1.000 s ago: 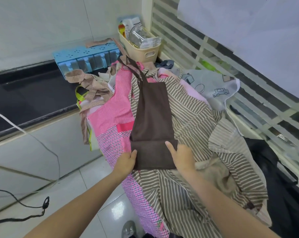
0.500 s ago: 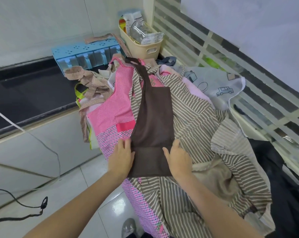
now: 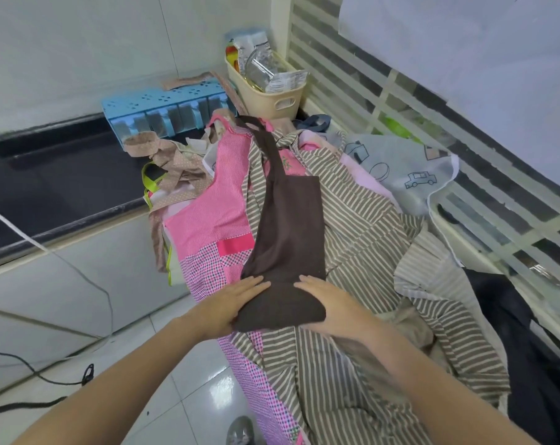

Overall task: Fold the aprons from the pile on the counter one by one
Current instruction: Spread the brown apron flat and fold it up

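Brown apron — left hand, right hand press flat — no legible writing.

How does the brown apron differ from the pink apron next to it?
The brown apron is plain and dark; the pink apron mixes fine stripes with checks. Brown is folded into a narrow strip on top of the pile, under both hands; pink lies spread out, hanging off the counter edge, untouched. Both have their straps pointing away.

A home kitchen: black counter, blue spice rack, tiled walls
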Available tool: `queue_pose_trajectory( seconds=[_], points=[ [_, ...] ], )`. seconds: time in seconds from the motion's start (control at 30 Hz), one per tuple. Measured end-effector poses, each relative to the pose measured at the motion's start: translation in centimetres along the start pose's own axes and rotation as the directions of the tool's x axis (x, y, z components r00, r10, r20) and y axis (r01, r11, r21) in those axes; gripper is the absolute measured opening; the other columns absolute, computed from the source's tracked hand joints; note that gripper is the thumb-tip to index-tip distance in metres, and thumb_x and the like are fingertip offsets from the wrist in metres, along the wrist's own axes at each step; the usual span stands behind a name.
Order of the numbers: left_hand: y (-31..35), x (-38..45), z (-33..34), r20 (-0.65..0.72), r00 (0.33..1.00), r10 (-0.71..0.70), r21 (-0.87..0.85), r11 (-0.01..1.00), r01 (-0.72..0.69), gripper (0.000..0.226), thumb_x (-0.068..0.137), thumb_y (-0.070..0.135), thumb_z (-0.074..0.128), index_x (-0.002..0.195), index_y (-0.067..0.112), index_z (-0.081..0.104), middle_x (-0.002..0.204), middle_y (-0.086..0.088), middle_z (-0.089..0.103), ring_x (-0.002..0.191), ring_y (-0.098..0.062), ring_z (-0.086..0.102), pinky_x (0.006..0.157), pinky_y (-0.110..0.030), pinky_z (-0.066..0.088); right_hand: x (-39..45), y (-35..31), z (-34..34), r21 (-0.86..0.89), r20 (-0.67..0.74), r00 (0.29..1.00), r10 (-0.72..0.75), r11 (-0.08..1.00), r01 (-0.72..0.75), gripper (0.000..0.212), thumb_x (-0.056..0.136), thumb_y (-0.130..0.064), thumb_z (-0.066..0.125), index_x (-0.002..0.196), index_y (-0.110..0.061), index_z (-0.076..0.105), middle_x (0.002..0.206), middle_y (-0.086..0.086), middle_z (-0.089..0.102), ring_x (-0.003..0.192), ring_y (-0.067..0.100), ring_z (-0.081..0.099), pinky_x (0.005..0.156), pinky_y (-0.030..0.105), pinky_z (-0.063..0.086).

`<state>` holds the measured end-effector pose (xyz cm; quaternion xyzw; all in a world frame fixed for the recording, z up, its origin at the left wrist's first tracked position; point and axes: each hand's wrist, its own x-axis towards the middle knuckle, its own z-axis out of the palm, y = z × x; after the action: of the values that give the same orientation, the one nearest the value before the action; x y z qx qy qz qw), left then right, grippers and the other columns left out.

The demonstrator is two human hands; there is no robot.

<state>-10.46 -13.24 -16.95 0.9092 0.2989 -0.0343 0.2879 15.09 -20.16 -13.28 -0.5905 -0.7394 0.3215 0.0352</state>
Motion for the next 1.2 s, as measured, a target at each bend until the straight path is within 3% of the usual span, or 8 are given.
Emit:
queue_pose_trajectory(
  seconds=[0.2, 0.37, 0.5, 0.7, 0.87, 0.97, 1.07, 1.2],
  points=[
    [1.9, -0.4, -2.7, 0.105, 0.946, -0.308, -0.798, 0.541, 0.265, 0.041, 0.08, 0.018, 0.072, 0.112, 0.035, 0.055, 0.11, 0.001, 0.065, 0.096, -0.009, 0.063, 0.078, -0.014, 0.051, 1.1, -0.2, -3.1, 0.567, 0.038, 0.974, 0.223, 0.798, -0.204, 0.033, 0.07, -0.04, 0.079, 0.094, -0.021, 0.068, 0.096, -0.003, 0.068, 0.093, 0.015, 0.063, 0.083, 0.031, 0.046],
    [3.5, -0.6, -2.1, 0.169, 0.865, -0.472, -0.903, 0.278, 0.328, 0.02, 0.096, 0.024, 0.05, 0.109, 0.014, 0.062, 0.107, 0.001, 0.068, 0.094, -0.009, 0.064, 0.073, -0.011, 0.049, 0.6, -0.2, 0.9, 0.803, -0.022, 0.894, 0.449, 0.541, -0.252, 0.023, 0.078, -0.027, 0.076, 0.091, -0.009, 0.07, 0.092, 0.006, 0.073, 0.09, 0.02, 0.068, 0.09, 0.044, 0.052],
    [4.1, 0.9, -1.4, -0.019, 0.769, -0.639, -0.649, 0.593, 0.477, 0.037, 0.1, 0.031, 0.042, 0.072, 0.009, 0.052, 0.073, -0.003, 0.054, 0.065, -0.015, 0.048, 0.053, -0.018, 0.033, 0.7, -0.1, 2.9, 0.83, -0.071, 0.818, 0.57, 0.489, -0.269, 0.023, 0.082, -0.031, 0.071, 0.095, -0.012, 0.068, 0.101, 0.005, 0.072, 0.096, 0.02, 0.066, 0.09, 0.04, 0.051],
    [4.3, 1.3, -0.5, -0.172, 0.798, -0.577, -0.24, 0.811, 0.534, 0.046, 0.103, 0.032, 0.029, 0.059, 0.02, 0.035, 0.086, -0.018, 0.064, 0.085, -0.032, 0.06, 0.074, -0.033, 0.039, 0.5, -0.3, 4.0, 0.44, -0.306, 0.752, 0.584, 0.787, -0.432, 0.053, 0.095, -0.046, 0.043, 0.12, 0.0, 0.055, 0.114, 0.014, 0.064, 0.11, 0.03, 0.057, 0.087, 0.033, 0.042],
    [3.6, 0.9, -0.6, -0.322, 0.807, -0.496, 0.062, 0.839, 0.54, 0.041, 0.101, 0.034, 0.029, 0.095, 0.007, 0.059, 0.099, -0.011, 0.061, 0.094, -0.029, 0.06, 0.078, -0.036, 0.043, 0.0, -0.2, 4.9, 0.331, -0.332, 0.736, 0.59, 0.804, -0.495, 0.065, 0.096, -0.051, 0.036, 0.137, -0.001, 0.043, 0.122, 0.014, 0.061, 0.114, 0.028, 0.056, 0.091, 0.034, 0.042],
    [2.5, 0.5, -1.1, -0.47, 0.877, -0.093, 0.232, 0.946, 0.225, 0.047, 0.09, 0.046, 0.04, 0.114, 0.008, 0.056, 0.113, -0.011, 0.058, 0.102, -0.03, 0.059, 0.085, -0.04, 0.052, -0.6, -1.0, 4.2, 0.268, -0.404, 0.712, 0.574, 0.819, -0.508, 0.054, 0.096, -0.046, 0.043, 0.129, -0.003, 0.047, 0.117, 0.01, 0.06, 0.104, 0.026, 0.06, 0.081, 0.034, 0.046],
    [2.7, 0.7, -0.2, -0.143, 0.973, 0.182, 0.478, 0.873, -0.093, 0.081, 0.085, 0.065, 0.035, 0.147, 0.017, 0.014, 0.153, -0.013, 0.027, 0.139, -0.031, 0.028, 0.108, -0.053, 0.025, -1.1, -2.2, 3.6, -0.107, -0.655, 0.728, 0.204, 0.928, -0.356, 0.043, 0.083, -0.029, 0.067, 0.118, -0.008, 0.054, 0.118, 0.01, 0.053, 0.098, 0.028, 0.062, 0.074, 0.035, 0.053],
    [3.4, 1.5, 0.0, 0.189, 0.98, -0.058, 0.479, 0.877, -0.04, 0.105, 0.089, 0.05, 0.047, 0.126, 0.032, -0.05, 0.147, -0.005, -0.033, 0.137, -0.021, -0.027, 0.11, -0.039, -0.014, -1.8, -1.5, 4.3, -0.518, -0.295, 0.945, -0.142, 0.855, -0.033, 0.072, 0.066, -0.059, 0.068, 0.121, -0.013, 0.061, 0.132, 0.011, 0.055, 0.12, 0.029, 0.055, 0.095, 0.044, 0.049]
  ],
)
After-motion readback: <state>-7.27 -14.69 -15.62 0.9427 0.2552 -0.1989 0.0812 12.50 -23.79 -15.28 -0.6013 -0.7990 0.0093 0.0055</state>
